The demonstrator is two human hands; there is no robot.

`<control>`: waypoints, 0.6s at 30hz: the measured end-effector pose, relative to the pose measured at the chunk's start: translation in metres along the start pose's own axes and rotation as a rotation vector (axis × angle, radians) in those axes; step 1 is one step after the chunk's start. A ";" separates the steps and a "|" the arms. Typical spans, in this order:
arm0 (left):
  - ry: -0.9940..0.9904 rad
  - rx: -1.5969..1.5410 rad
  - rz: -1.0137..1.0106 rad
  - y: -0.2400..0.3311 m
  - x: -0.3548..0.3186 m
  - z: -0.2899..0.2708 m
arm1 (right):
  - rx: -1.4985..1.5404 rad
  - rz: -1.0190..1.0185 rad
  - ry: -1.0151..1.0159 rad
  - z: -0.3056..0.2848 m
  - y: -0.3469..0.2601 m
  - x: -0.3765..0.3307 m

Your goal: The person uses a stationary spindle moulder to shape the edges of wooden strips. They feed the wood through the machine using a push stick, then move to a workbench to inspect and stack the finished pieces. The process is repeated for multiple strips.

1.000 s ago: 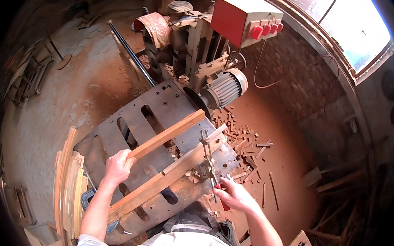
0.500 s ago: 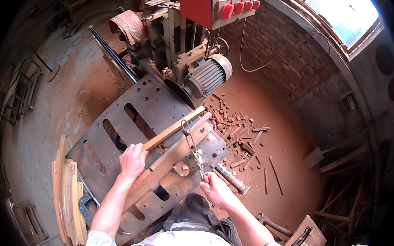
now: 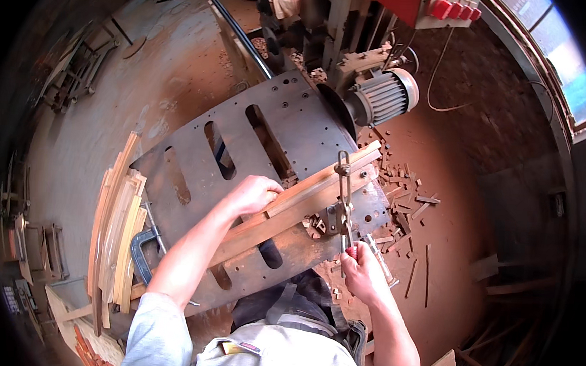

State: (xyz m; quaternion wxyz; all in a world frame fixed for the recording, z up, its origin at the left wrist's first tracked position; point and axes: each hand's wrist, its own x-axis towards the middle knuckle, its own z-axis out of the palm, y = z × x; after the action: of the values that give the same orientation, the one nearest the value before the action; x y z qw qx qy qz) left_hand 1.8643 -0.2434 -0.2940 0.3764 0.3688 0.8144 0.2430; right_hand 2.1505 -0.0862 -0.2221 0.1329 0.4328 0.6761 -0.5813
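A narrow wooden strip lies along the thicker wooden fence, which runs at a slant across the steel machine table. My left hand is closed at the strip's near end, its fingertips partly hidden against the far side of the wood. Over the fence's far part stands a metal lever clamp, its slotted arm reaching across the strip. My right hand is wrapped round the red handle of that clamp, at the table's right side.
Curved wooden pieces are stacked at the table's left end, beside a blue C-clamp. An electric motor and a dark disc blade sit at the far edge. Offcuts litter the floor to the right.
The strip, earlier held at an angle away from the fence, now lies against it. My right hand keeps hold of the clamp handle. The whole view has shifted, moving the table rightward.
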 end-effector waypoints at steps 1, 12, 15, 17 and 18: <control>-0.049 -0.052 -0.067 0.000 0.002 -0.005 | 0.001 -0.022 -0.002 0.000 -0.002 0.000; -0.128 0.088 0.116 0.014 0.040 -0.012 | -0.044 -0.020 0.001 0.000 -0.002 0.004; -0.146 0.076 0.109 0.021 0.051 -0.009 | -0.114 -0.121 0.066 -0.007 0.000 0.010; -0.154 0.049 0.083 0.022 0.056 -0.011 | -0.231 -0.227 0.170 -0.017 -0.004 0.021; -0.179 0.013 0.053 0.023 0.057 -0.012 | -0.216 -0.303 0.278 -0.030 -0.009 0.034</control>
State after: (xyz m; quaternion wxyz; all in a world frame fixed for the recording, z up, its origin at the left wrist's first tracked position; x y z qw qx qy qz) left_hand 1.8391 -0.1863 -0.2962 0.4388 0.4128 0.7691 0.2135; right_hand 2.1334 -0.0440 -0.2300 -0.0047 0.3856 0.8035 -0.4535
